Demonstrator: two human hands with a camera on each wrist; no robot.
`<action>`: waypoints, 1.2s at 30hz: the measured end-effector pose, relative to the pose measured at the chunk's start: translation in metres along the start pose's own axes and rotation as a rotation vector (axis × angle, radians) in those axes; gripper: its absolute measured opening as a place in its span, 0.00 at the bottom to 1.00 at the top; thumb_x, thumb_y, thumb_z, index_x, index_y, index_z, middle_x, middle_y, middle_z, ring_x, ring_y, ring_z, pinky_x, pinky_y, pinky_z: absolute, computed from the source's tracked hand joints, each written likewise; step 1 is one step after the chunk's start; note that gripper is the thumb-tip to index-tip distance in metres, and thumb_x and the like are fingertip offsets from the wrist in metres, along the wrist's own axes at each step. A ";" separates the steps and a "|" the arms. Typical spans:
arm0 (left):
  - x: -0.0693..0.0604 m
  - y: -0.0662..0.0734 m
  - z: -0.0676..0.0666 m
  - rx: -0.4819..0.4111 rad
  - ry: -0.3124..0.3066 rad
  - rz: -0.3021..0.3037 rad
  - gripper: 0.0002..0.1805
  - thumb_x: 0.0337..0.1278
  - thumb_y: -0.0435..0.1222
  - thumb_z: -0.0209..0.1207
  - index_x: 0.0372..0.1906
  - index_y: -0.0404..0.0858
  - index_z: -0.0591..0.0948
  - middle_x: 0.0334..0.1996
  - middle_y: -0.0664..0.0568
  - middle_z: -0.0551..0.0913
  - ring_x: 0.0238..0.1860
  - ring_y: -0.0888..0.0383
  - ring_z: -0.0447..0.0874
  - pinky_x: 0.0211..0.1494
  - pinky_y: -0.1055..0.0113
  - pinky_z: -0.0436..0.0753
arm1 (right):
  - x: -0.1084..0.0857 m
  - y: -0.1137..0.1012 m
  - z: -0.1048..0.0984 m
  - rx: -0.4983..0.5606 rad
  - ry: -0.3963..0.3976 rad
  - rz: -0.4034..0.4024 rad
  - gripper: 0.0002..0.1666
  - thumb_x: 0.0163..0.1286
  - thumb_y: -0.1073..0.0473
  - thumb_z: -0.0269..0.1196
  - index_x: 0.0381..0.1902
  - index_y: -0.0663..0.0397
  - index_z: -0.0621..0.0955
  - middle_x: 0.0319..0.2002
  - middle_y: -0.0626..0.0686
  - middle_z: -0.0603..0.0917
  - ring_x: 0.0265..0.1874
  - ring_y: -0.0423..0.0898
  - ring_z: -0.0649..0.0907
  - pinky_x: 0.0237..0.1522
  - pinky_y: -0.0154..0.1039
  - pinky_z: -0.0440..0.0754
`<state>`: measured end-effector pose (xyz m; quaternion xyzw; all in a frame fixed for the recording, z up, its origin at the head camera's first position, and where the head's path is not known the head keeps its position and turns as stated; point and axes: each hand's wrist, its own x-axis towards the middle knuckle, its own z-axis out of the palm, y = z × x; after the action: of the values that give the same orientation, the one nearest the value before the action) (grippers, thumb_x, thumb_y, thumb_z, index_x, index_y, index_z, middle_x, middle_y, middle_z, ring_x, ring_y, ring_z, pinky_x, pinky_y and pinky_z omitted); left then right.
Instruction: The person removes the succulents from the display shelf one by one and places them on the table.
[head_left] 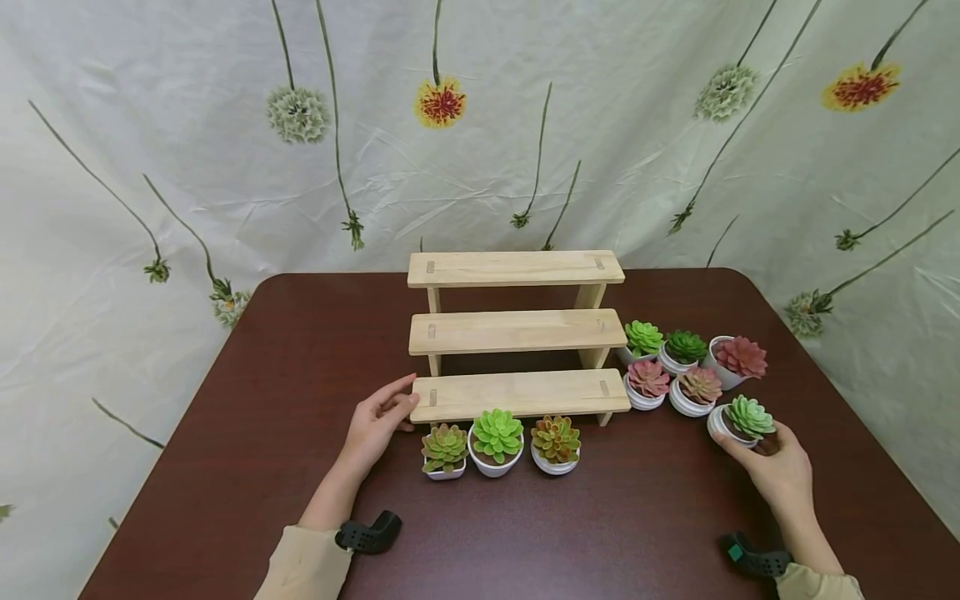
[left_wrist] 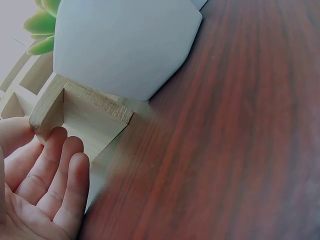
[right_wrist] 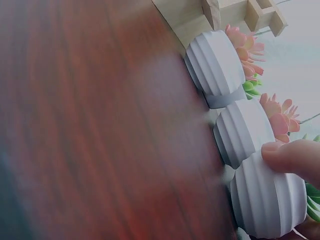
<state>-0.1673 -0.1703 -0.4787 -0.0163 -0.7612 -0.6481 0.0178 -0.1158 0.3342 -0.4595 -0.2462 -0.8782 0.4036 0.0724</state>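
A three-tier wooden stand is on the brown table. My left hand grips the left end of its lowest step, thumb above and curled fingers at the end of the board. On the right, my right hand holds a pale green succulent by its ribbed white pot, with the thumb on the pot's side. The far fingers are mostly hidden. In front of the stand are three potted succulents: a reddish-green one, a bright green one and an orange-green one.
Several more potted succulents cluster right of the stand, including a pink one, a tan-pink one, a dark green one and a red one in a tilted pot. A flower-printed cloth hangs behind the table.
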 end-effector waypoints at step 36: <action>-0.020 0.046 -0.049 0.392 -0.054 0.089 0.22 0.62 0.45 0.58 0.58 0.39 0.77 0.39 0.47 0.81 0.37 0.50 0.81 0.37 0.66 0.81 | 0.003 -0.049 -0.020 -0.184 -0.075 -0.420 0.43 0.71 0.43 0.52 0.64 0.77 0.60 0.58 0.76 0.64 0.56 0.71 0.65 0.51 0.68 0.63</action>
<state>-0.1449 -0.2116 -0.4267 -0.0637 -0.8715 -0.4855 0.0290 -0.1302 0.3219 -0.4104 -0.0482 -0.9453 0.3069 0.0995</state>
